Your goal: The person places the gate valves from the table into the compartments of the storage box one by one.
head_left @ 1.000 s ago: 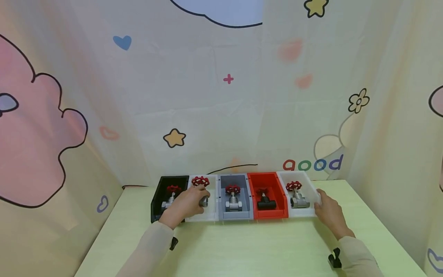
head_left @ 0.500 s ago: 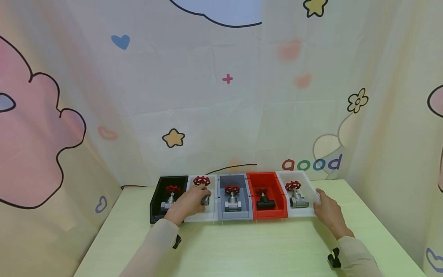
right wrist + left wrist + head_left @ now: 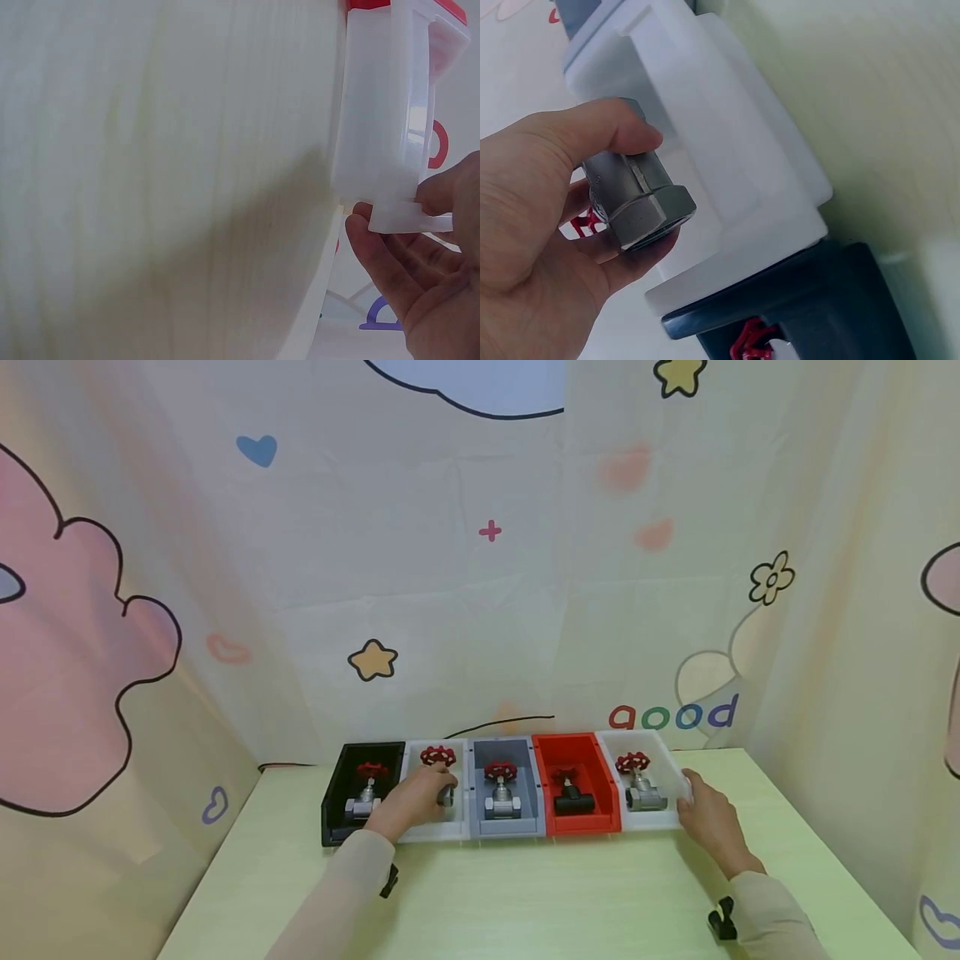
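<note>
My left hand [image 3: 411, 800] grips a gate valve [image 3: 634, 187] by its grey metal body, thumb on one side and fingers on the other. The valve's red handwheel [image 3: 438, 756] shows above the hand, over the white bin [image 3: 435, 832] second from the left; in the left wrist view most of the wheel is hidden behind the fingers. At the row's right end, my right hand [image 3: 708, 817] pinches the outer wall of another white bin [image 3: 379, 112] between thumb and fingers. A silver valve with a red wheel [image 3: 647, 795] lies in that bin.
The bins stand side by side on a pale green table [image 3: 540, 893]. A black bin [image 3: 330, 814], a grey bin [image 3: 506, 749] and a red bin [image 3: 576, 745] each hold one valve. A patterned curtain [image 3: 420, 568] hangs right behind the row.
My left hand has shifted slightly right with the valve, which sits a little lower over the white bin. The right hand keeps its grip, and the whole view has drifted slightly.
</note>
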A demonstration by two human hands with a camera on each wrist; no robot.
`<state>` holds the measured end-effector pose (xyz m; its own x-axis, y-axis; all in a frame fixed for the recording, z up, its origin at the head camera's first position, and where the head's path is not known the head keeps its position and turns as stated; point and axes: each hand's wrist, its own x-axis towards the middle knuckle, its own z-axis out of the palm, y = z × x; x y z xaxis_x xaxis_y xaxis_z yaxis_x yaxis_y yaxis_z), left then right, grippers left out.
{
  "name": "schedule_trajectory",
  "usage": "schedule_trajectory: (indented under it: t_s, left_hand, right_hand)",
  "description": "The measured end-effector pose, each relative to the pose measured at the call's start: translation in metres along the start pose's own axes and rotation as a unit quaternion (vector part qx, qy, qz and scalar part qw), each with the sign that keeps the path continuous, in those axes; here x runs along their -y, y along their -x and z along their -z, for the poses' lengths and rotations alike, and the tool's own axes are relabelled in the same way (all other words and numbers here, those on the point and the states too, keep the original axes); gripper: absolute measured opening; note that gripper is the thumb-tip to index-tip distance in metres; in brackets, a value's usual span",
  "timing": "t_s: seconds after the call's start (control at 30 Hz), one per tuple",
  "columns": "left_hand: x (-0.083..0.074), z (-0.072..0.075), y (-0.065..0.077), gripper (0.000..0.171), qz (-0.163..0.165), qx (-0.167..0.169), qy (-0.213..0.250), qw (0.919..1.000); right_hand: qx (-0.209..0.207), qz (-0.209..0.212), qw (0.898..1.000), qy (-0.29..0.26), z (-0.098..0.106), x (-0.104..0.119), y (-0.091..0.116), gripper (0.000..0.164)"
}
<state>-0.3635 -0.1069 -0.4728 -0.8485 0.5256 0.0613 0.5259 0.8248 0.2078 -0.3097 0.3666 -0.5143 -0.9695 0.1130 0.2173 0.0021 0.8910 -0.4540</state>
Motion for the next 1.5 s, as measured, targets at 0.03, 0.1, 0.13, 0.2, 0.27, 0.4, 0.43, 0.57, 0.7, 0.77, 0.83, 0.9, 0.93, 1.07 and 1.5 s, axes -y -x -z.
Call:
schedule_trajectory:
  t_s: [0.03,0.1,0.13,0.2,0.27,0.4,0.43,0.57,0.7,0.77,0.83,0.9,0.93,1.07,1.5]
  left_hand:
    - [0.001,-0.001,0.000,0.043,-0.004,0.000,-0.002,1.0000]
    - [0.002,-0.004,0.001,0.041,-0.011,-0.001,-0.008,0.9999]
    - [0.002,-0.006,0.001,0.041,-0.014,-0.001,-0.009,0.9999]
    - [0.003,-0.009,0.002,0.041,-0.017,0.001,-0.013,0.9998]
    - [0.004,-0.012,0.002,0.040,-0.015,0.000,-0.013,0.9998]
    - [0.004,-0.015,0.002,0.039,-0.006,0.001,-0.009,0.9999]
    - [0.004,-0.016,0.001,0.039,-0.004,0.002,-0.008,1.0000]
    - [0.006,-0.020,-0.001,0.036,0.000,0.005,-0.010,0.9999]
    - [0.007,-0.022,-0.005,0.035,-0.005,0.002,-0.019,0.9998]
    - [0.007,-0.023,-0.007,0.035,-0.008,0.002,-0.021,0.9997]
    - [0.008,-0.024,-0.008,0.034,-0.006,0.005,-0.022,0.9997]
    - [0.008,-0.025,-0.009,0.032,-0.002,0.009,-0.021,0.9997]
    - [0.008,-0.025,-0.009,0.031,0.000,0.010,-0.022,0.9997]
    - [0.008,-0.025,-0.010,0.027,0.004,0.012,-0.028,0.9995]
    - [0.005,-0.027,-0.013,0.019,0.023,0.029,-0.024,0.9991]
  right_hand:
    - [-0.001,0.001,1.000,-0.001,0.000,0.000,0.000,0.054]
    - [-0.001,0.002,1.000,-0.001,-0.002,0.000,0.001,0.054]
    - [0.001,0.001,1.000,-0.002,-0.003,0.000,0.002,0.054]
    - [0.001,-0.001,1.000,-0.002,-0.004,0.000,0.004,0.054]
    - [0.004,-0.005,1.000,-0.002,-0.005,0.000,0.005,0.054]
    - [0.001,-0.005,1.000,0.001,-0.004,0.000,0.005,0.054]
    - [0.001,-0.004,1.000,0.000,-0.004,0.001,0.005,0.054]
    - [-0.004,0.002,1.000,0.002,-0.004,-0.001,0.004,0.053]
    - [-0.004,0.002,1.000,0.004,-0.003,-0.002,0.003,0.054]
    - [-0.004,0.002,1.000,0.003,-0.003,-0.003,0.003,0.054]
    - [-0.005,0.004,1.000,0.003,-0.003,-0.003,0.002,0.054]
    - [-0.003,0.004,1.000,0.002,-0.003,-0.003,0.001,0.054]
    - [-0.003,0.004,1.000,0.002,-0.003,-0.003,0.001,0.054]
    - [0.001,-0.002,1.000,0.001,-0.002,-0.002,0.000,0.055]
    - [0.008,-0.019,1.000,-0.002,-0.002,-0.003,-0.002,0.055]
